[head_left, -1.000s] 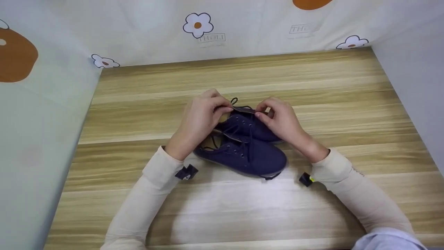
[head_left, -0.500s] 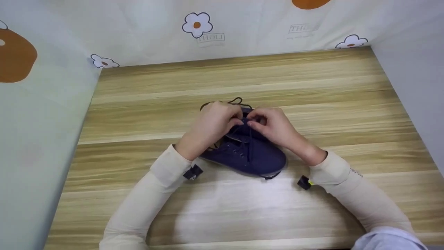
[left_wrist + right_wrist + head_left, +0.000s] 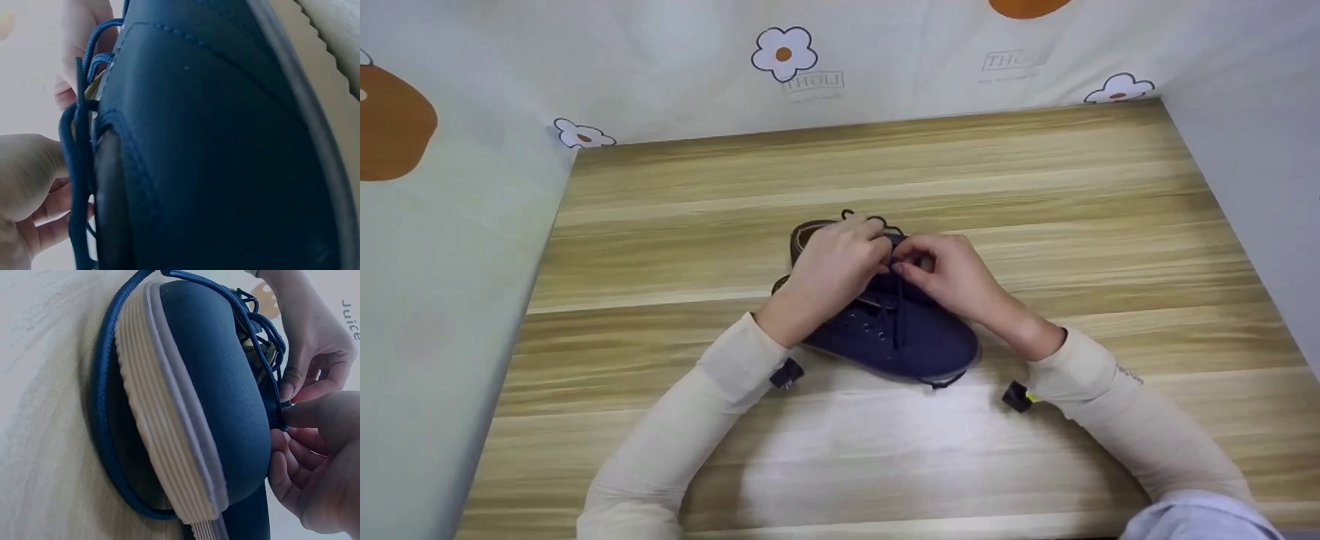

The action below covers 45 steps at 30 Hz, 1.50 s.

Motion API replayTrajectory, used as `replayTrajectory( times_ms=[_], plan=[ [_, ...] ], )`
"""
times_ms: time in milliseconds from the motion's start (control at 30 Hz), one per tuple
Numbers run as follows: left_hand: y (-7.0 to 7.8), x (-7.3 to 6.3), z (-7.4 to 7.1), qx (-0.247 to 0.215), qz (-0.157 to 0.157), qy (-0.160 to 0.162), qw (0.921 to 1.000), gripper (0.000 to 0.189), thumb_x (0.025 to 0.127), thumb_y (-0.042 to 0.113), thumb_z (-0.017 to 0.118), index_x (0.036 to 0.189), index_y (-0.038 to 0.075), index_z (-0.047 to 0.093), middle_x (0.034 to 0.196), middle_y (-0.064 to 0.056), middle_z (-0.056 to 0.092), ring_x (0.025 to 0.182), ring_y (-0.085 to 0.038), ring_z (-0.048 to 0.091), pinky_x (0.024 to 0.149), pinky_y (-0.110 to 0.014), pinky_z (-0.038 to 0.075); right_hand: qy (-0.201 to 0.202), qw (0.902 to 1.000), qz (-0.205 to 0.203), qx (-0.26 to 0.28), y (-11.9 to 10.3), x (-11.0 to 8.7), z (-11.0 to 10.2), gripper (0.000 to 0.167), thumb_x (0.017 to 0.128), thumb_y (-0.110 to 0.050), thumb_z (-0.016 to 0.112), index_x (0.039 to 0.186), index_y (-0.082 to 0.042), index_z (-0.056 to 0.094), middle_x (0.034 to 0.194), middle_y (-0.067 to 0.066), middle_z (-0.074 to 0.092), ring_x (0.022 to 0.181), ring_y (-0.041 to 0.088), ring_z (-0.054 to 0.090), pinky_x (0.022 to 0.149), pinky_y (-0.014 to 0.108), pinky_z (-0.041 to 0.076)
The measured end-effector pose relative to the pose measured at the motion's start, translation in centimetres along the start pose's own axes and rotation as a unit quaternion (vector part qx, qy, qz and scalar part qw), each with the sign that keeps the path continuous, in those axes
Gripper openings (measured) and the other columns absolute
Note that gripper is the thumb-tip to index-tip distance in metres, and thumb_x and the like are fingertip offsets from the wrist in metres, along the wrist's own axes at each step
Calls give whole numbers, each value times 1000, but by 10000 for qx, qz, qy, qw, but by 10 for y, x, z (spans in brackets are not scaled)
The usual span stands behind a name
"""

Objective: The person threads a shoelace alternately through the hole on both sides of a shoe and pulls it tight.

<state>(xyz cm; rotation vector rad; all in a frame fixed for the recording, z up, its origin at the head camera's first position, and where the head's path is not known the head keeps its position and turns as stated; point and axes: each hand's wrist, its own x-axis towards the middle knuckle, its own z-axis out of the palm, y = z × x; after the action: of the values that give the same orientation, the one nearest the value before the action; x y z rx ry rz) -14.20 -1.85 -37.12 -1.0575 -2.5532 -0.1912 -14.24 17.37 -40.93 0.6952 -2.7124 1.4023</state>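
Wood-grain tabletop (image 3: pixel 675 202); pale backdrop (image 3: pixel 675 82) w/ flower prints (image 3: pixel 784 54), orange blobs (image 3: pixel 394 127); lt.-grey side panel (image 3: pixel 1249 150)

In your head view, a white glare is spreading across the brightly lit wooden table (image 3: pixel 877 461) at 6 o'clock from the dark-blue shoes (image 3: pixel 926 341). Soft shadows are flanking it at 3 and 9 o'clock, beside your right sleeve (image 3: pixel 1132 420) and left sleeve (image 3: pixel 664 439). Your left wrist view is leaving the pale background (image 3: pixel 28 95) nearly white at 10 o'clock, while the shoe upper (image 3: pixel 208 140) is showing dim and bluish. Your right wrist view is carrying a cool cast, and a dark shadow is lying at 8 o'clock beside the ribbed sole (image 3: pixel 157 416).
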Motion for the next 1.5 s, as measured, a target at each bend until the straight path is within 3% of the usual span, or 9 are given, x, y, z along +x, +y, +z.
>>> replayTrajectory(
  times_ms=[167,333,633,800,1000,1133,1500],
  plan=[
    [1,2,3,-177,54,49,9998,12,80,20,77,84,10,71,83,-3,66,81,-22,60,73,-32,53,10,10000,-44,-34,1,0,0,9,90,-13,70,97,-12,75,81,2,72,59,8,53,56,16,42],
    [1,5,6,-361,-111,-64,9993,21,78,23,79,89,10,67,86,-3,68,84,-22,62,78,-33,54,22,10000,-49,35,1,0,0,11,90,-13,70,100,-11,76,84,3,73,61,7,56,58,15,43],
    [-5,6,8,-545,-332,-243,9977,28,74,36,81,80,13,65,90,1,67,88,-20,56,78,-34,49,37,10000,-79,36,1,0,0,9,90,-12,71,97,-9,75,81,4,72,60,8,54,57,17,43],
    [-9,8,10,-901,-411,-503,9938,31,76,36,81,81,13,61,79,3,70,91,-22,56,93,-37,45,3,9999,-133,53,0,0,0,9,90,-11,71,97,-7,75,83,5,73,62,8,56,58,17,45],
    [-12,9,9,-1222,-485,-766,9884,31,78,33,81,99,14,67,96,2,74,110,-24,59,120,-47,28,33,9997,-241,79,1,-1,0,8,89,-9,71,96,-6,74,85,6,73,63,7,57,59,17,46],
    [-14,10,10,-1389,-524,-876,9850,28,78,33,81,99,16,72,104,4,76,120,-23,59,123,-54,21,41,9994,-349,51,2,-2,0,7,89,-9,71,95,-7,74,84,5,72,62,6,56,59,17,46],
    [-17,12,12,-1579,-643,-1176,9783,30,78,39,80,97,16,78,100,2,78,125,-23,60,124,-57,14,155,9982,-554,-172,1,-2,0,6,89,-9,72,93,-7,74,82,7,73,62,8,58,58,18,47]
  ],
)
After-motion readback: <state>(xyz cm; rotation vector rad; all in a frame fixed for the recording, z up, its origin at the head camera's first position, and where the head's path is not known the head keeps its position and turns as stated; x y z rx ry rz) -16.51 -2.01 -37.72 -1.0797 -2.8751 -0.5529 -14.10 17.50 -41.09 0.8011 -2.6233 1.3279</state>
